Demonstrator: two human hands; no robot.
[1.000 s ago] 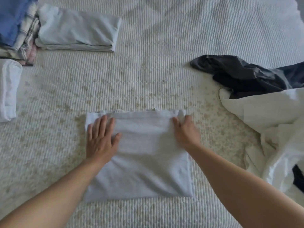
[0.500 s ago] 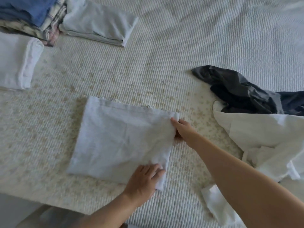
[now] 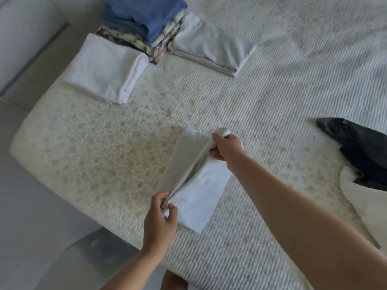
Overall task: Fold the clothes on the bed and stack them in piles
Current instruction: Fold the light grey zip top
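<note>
- The pale grey floor [image 3: 31,216] fills the lower left, beside the corner of the mattress.
- A light wall or panel [image 3: 23,28] stands at the upper left; a dark narrow strip [image 3: 35,57] runs diagonally along its foot.
- A small dark brown shape [image 3: 173,280] shows at the bottom edge, just below the mattress edge; too little of it is visible to tell what it is.
</note>
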